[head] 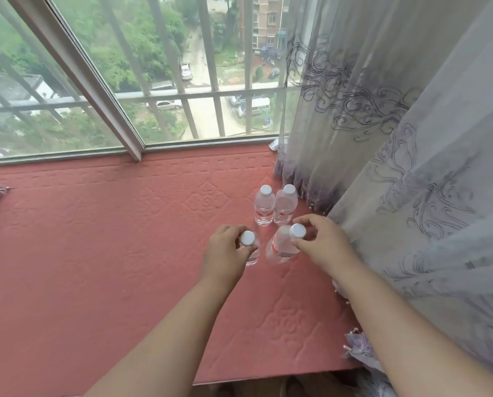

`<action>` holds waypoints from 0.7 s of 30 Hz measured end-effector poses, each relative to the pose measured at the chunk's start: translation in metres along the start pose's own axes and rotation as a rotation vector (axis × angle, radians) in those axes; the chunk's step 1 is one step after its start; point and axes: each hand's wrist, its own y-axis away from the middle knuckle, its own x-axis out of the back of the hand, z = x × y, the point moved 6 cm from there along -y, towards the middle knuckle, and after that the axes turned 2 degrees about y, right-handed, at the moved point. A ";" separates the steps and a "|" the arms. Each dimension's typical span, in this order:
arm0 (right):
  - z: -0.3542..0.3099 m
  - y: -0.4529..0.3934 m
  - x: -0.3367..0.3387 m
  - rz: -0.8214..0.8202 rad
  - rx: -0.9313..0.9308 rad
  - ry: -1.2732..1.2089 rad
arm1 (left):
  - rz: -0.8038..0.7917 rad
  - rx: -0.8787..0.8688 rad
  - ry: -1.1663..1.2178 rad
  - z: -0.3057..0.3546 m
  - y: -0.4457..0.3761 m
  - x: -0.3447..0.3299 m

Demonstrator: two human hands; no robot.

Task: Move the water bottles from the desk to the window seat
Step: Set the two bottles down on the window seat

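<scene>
Pink window seat (96,253): 4 bottles (264,207) beside curtain (411,196); left side open.

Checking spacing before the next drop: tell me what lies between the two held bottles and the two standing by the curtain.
Head view: only a bare strip of red cushion separates the held bottles from the standing pair.

A single wide-angle camera worn on the person's head looks forward and steeply down over a red-cushioned window seat (102,253), close enough that both forearms fill the lower frame. It faces the barred window (142,81) and the street far below, with a sheer curtain (411,138) along the right edge. Straight lines bow toward the edges.
</scene>
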 end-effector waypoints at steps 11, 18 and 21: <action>0.041 -0.041 -0.021 -0.003 -0.040 0.032 | 0.016 0.013 0.014 -0.001 -0.039 -0.058; 0.050 -0.056 -0.027 0.022 -0.023 0.023 | 0.047 -0.010 0.018 0.005 -0.054 -0.075; 0.052 -0.060 -0.027 0.033 -0.020 0.015 | 0.056 -0.027 0.022 0.008 -0.060 -0.079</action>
